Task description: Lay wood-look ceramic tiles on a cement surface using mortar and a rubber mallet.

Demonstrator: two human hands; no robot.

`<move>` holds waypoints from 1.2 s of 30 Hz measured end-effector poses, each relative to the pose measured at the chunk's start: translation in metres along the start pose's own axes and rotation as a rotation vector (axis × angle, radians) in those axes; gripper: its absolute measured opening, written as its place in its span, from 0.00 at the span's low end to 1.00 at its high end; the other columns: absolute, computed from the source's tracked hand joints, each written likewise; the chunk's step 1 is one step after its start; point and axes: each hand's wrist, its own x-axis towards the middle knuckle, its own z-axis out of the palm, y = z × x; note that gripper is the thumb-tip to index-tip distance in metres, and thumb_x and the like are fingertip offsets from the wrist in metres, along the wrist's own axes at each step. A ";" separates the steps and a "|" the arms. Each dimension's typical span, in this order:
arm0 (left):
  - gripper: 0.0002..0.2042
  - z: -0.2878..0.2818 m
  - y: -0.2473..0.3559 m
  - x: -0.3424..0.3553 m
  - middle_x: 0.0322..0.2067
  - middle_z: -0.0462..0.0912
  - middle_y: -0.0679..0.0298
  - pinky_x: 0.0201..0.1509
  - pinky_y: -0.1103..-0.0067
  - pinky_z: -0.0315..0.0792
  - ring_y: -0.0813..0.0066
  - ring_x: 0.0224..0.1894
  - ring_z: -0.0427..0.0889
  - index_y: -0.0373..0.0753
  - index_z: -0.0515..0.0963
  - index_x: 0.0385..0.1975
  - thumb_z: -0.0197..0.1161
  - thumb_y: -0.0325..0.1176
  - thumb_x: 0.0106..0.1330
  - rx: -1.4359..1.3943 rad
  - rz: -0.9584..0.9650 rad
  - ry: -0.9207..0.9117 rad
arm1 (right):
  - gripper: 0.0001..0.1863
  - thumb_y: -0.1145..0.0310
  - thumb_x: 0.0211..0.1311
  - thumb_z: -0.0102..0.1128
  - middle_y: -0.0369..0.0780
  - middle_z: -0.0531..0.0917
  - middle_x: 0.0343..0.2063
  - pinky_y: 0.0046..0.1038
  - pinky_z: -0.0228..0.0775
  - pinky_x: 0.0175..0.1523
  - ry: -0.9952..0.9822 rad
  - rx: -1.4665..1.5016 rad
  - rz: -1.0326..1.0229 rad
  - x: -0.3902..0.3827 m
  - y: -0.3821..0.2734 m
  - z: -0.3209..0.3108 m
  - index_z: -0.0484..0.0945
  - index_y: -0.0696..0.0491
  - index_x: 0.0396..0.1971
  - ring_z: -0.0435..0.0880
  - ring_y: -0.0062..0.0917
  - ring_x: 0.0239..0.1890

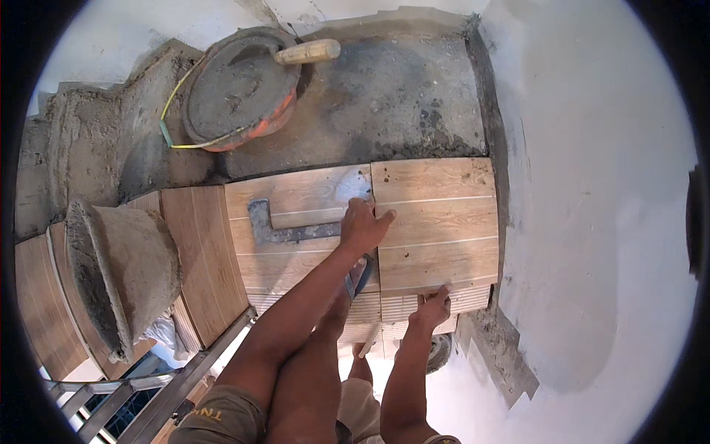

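My left hand [363, 226] rests on the wood-look floor tiles at the joint beside the right-hand tile [436, 222], thumb spread out. Its wrist lies over the end of a grey, L-shaped metal tool [296, 234]; I see no grip on it. At the near edge of that tile my right hand [433, 306] has its fingers closed on the edge, partly hidden. Mortar specks dot the tile's surface. The left-hand tile [296, 268] lies under the metal tool, with a pale smear near its far corner.
An orange bucket [281, 122] of wet mortar with a wooden-handled trowel [309, 52] stands on the rough landing [399, 96]. A mortar-crusted bucket [133, 274] lies tilted at left, near a metal railing [166, 388]. A wall [584, 222] rises at right. Another person's lower body [360, 407] shows below.
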 end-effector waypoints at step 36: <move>0.27 -0.019 -0.049 -0.020 0.54 0.75 0.58 0.62 0.63 0.69 0.57 0.58 0.74 0.36 0.77 0.55 0.75 0.38 0.56 0.375 0.565 0.142 | 0.15 0.59 0.74 0.60 0.37 0.80 0.19 0.25 0.71 0.28 -0.603 -0.577 -0.321 0.020 0.007 -0.105 0.78 0.54 0.29 0.79 0.18 0.21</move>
